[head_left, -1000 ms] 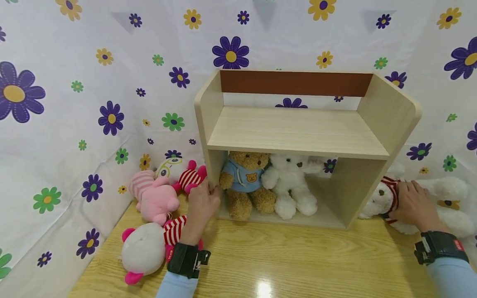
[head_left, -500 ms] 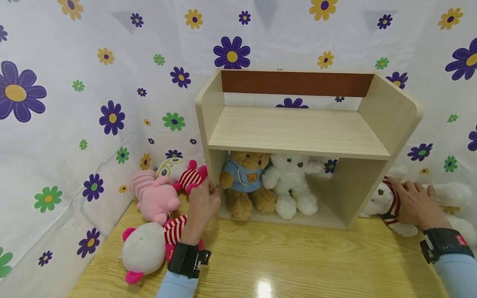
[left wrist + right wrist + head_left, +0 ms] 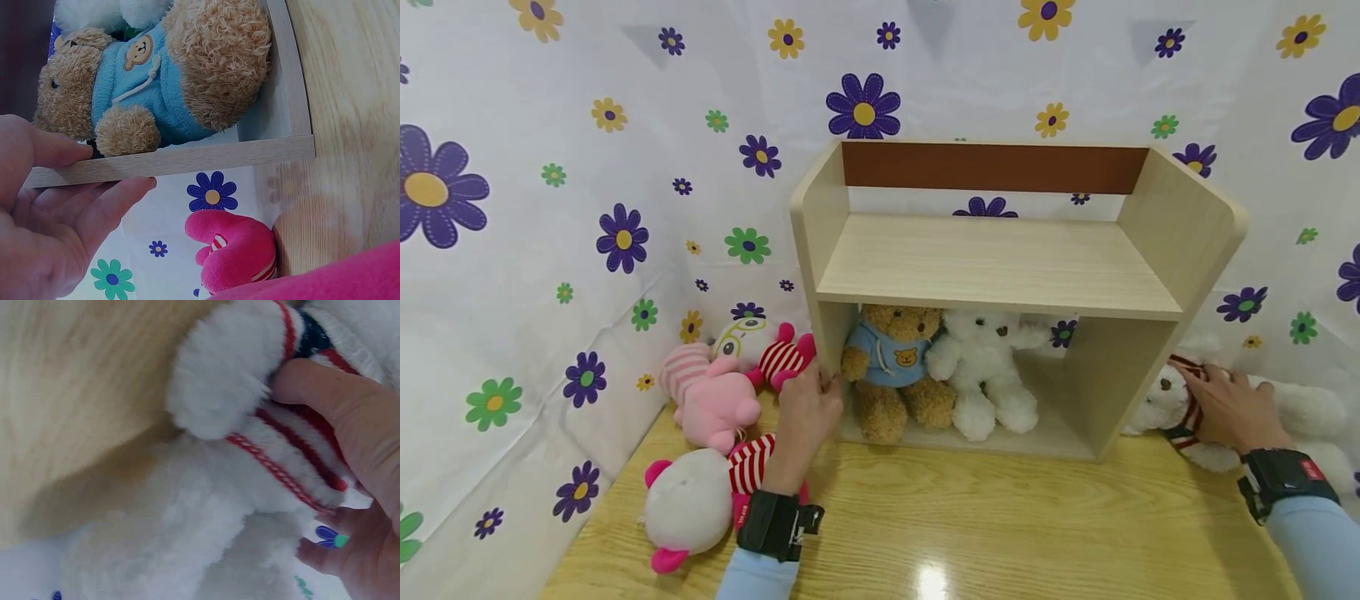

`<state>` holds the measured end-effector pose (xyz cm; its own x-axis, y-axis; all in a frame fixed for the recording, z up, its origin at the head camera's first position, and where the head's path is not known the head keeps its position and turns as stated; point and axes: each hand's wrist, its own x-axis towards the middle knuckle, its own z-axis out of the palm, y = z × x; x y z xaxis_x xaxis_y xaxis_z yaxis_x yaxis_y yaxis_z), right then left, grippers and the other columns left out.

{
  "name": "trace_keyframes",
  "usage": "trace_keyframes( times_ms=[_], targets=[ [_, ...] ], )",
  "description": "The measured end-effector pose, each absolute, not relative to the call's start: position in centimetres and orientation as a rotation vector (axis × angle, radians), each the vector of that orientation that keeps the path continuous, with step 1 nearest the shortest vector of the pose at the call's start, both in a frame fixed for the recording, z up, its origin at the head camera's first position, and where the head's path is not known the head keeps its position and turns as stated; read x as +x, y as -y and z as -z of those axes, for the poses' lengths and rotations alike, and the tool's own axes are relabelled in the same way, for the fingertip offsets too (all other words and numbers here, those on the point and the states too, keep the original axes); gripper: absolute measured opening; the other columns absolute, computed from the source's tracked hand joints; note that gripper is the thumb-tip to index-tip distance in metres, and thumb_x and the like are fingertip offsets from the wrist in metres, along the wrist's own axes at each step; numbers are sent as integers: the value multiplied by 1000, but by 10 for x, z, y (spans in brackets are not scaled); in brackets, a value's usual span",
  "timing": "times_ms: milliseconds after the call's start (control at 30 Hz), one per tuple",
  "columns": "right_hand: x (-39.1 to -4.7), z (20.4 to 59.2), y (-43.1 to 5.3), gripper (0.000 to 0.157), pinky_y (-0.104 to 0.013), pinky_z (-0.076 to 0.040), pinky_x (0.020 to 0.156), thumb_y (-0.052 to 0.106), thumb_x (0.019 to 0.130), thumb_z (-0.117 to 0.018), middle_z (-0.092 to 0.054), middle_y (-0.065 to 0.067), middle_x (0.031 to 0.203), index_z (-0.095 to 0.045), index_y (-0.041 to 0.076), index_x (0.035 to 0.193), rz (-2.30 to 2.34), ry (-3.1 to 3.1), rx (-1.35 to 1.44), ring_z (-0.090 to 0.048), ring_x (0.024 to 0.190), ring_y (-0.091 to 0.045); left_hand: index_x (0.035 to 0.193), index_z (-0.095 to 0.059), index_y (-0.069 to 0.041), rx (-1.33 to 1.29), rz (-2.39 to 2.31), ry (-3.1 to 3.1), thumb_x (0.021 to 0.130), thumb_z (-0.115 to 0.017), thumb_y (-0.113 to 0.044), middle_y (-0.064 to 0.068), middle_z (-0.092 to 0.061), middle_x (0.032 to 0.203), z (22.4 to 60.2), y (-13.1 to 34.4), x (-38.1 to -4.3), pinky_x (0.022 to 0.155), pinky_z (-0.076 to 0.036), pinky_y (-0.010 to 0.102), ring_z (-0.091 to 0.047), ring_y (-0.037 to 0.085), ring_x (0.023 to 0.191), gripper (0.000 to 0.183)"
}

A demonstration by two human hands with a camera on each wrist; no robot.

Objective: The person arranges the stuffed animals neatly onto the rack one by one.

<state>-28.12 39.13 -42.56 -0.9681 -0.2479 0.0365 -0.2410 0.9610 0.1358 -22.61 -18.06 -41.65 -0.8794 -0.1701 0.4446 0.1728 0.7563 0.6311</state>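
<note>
My left hand point(image 3: 805, 412) pinches the front edge of the left side panel point(image 3: 187, 161) of a small wooden shelf point(image 3: 1000, 258); the left wrist view has the thumb inside it and the fingers outside. At the shelf's right, my right hand point(image 3: 1243, 412) grips a white teddy bear point(image 3: 1159, 402) by its striped knit sweater point(image 3: 287, 456), thumb on the cloth. This bear lies on its side on the table, head toward the shelf. In the lower compartment sit a brown teddy bear point(image 3: 898, 367) in a blue hoodie and another white teddy bear point(image 3: 988, 375).
Left of the shelf lie a pink plush toy point(image 3: 718, 404), a plush with yellow glasses point(image 3: 745, 342) and a white-headed plush point(image 3: 688, 504) with pink ears. Flowered cloth point(image 3: 587, 317) stands behind the wooden table point(image 3: 1000, 525). The upper shelf board point(image 3: 1000, 254) is bare.
My right hand shifts slightly over the white bear's sweater, and the bear's legs sit lower than a second ago. My left hand keeps its place on the shelf.
</note>
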Motion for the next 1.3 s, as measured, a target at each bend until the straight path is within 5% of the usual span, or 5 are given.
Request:
trace_keyframes(
  times_ms=[133,467,1300],
  targets=[
    [-280,427,-391,87,-84,-41,82,20,79,-82,-52,-41,128,-35,9,151,186,3013,381,-53,104,-63,77,-51,-5,6,948,2478,95,-61,-13,7,-48,57,414,181,-226,54,-37,36,-55,27,56,22],
    [-268,431,-392,75,-87,-35,82,15,74,-85,-59,-41,118,-47,4,138,90,2912,357,-53,102,-65,77,-51,-5,10,927,2485,93,-62,-13,11,-52,59,415,180,-226,55,-41,39,-58,32,59,21],
    [-214,429,-388,95,-81,-41,74,16,66,-88,-53,-41,113,-42,1,149,-129,2708,47,-51,97,-65,84,-57,-4,16,939,2477,93,-62,-13,9,-55,61,415,180,-224,52,-41,36,-58,28,58,14]
  ],
)
